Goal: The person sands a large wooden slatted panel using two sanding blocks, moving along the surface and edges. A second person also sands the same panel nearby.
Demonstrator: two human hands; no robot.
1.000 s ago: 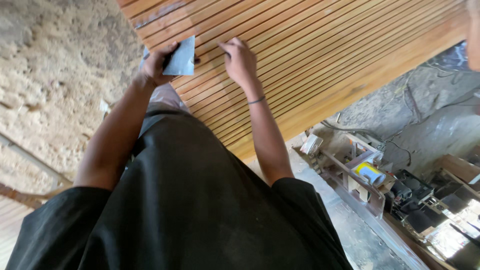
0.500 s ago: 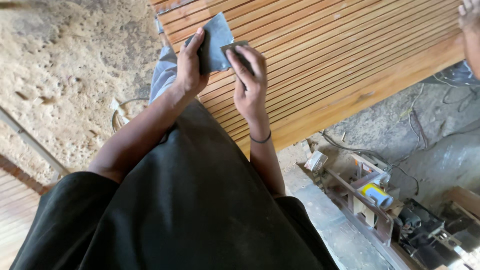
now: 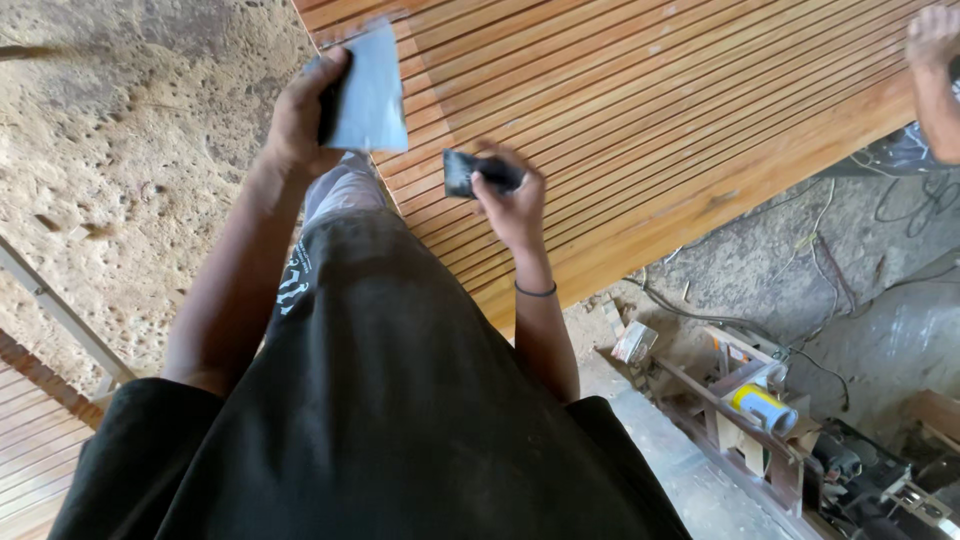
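Observation:
My left hand (image 3: 300,115) grips a grey sheet of sandpaper (image 3: 368,92) and holds it up near the left end of a slatted wooden panel (image 3: 640,110). My right hand (image 3: 515,205) pinches a small dark torn piece of sandpaper (image 3: 470,172) just over the slats, a little apart from the sheet. Both forearms reach forward over my black shirt. Another person's hand (image 3: 935,45) rests on the panel at the far right edge.
Sawdust covers the floor (image 3: 130,170) to the left. At the lower right stand a metal frame with tools (image 3: 760,420), a yellow and white can (image 3: 760,405) and loose cables (image 3: 840,260). A second slatted panel (image 3: 30,460) lies at the lower left.
My hands came together on the sheet half a second ago and have since parted. The right hand now carries a small dark piece, while the left has lifted the larger sheet leftward.

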